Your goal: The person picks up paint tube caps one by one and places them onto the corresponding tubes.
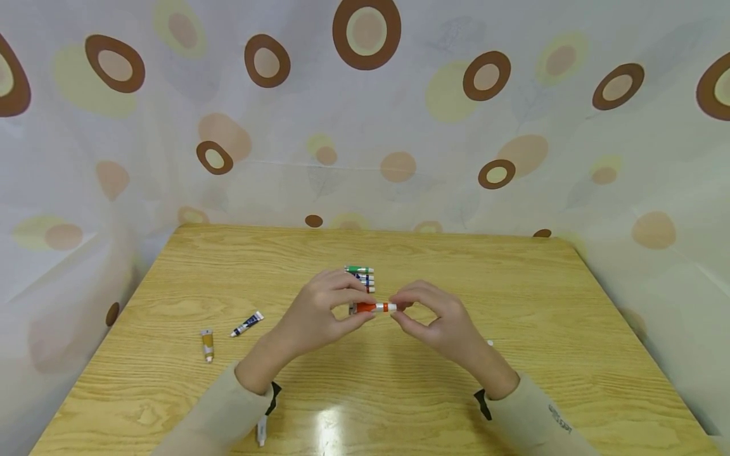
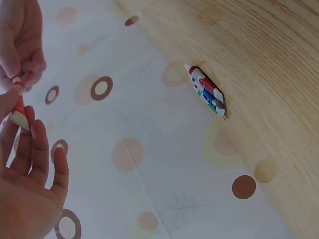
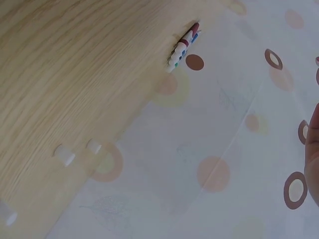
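Above the table, my left hand (image 1: pixel 322 307) holds an orange paint tube (image 1: pixel 367 308) by its body, between thumb and fingers. The tube lies level, its white cap pointing right. My right hand (image 1: pixel 438 316) pinches that cap end with thumb and forefinger. In the left wrist view the orange tube (image 2: pixel 19 108) shows its pale flat end toward the left palm, with the right hand (image 2: pixel 22 45) at its other end. Only an edge of the right hand (image 3: pixel 313 159) appears in the right wrist view. Behind the hands lie several tubes in a row, a green tube (image 1: pixel 359 270) farthest back.
On the left of the table (image 1: pixel 570 304) lie a dark blue tube (image 1: pixel 248 323) and an ochre tube (image 1: pixel 208 345). A white-ended tube (image 1: pixel 262 432) is partly hidden by the left sleeve. Small white caps (image 3: pixel 65 155) stand on the table in the right wrist view. Patterned cloth surrounds the table.
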`<state>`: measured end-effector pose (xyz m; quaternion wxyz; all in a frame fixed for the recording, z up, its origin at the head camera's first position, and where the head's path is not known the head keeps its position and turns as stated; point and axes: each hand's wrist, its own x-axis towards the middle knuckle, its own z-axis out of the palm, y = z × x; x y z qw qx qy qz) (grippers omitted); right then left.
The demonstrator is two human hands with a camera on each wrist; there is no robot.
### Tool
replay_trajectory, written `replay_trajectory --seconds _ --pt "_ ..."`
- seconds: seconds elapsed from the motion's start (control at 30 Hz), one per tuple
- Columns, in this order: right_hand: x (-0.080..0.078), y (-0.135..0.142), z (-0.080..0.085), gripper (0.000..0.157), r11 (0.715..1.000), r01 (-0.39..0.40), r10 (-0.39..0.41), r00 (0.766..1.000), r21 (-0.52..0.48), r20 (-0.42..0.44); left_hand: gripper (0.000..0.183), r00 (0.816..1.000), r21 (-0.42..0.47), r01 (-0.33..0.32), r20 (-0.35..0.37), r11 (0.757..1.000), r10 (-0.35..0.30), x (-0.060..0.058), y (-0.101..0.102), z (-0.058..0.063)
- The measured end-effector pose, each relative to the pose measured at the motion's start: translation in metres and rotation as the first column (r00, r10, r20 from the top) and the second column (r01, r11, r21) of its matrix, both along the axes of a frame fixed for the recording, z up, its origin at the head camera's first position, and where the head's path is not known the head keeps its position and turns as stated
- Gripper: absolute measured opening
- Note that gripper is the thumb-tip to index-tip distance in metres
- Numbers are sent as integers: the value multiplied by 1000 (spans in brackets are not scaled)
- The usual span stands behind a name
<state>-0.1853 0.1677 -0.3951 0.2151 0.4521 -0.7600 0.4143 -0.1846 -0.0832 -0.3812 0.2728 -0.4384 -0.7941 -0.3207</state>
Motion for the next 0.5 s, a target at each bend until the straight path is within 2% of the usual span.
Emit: replay_trajectory --seconds 0.13,0.23,0.37,0.5 --pt "0 0 0 20 1000 6 -6 1000 4 -12 16 998 9 3 67 1000 -3 0 -1 0" --pt "-1 0 0 16 1000 -3 3 1000 0 -15 16 996 13 17 88 1000 -19 0 0 -1" --pt "-1 -1 -1 8 1000 -16 15 1000 -11 -18 17 997 9 25 78 1000 -26 -1 0 -2" --pt "-1 -1 -2 10 1000 -8 8 1000 -8 -10 20 999 4 12 35 1000 -12 -2 0 -3"
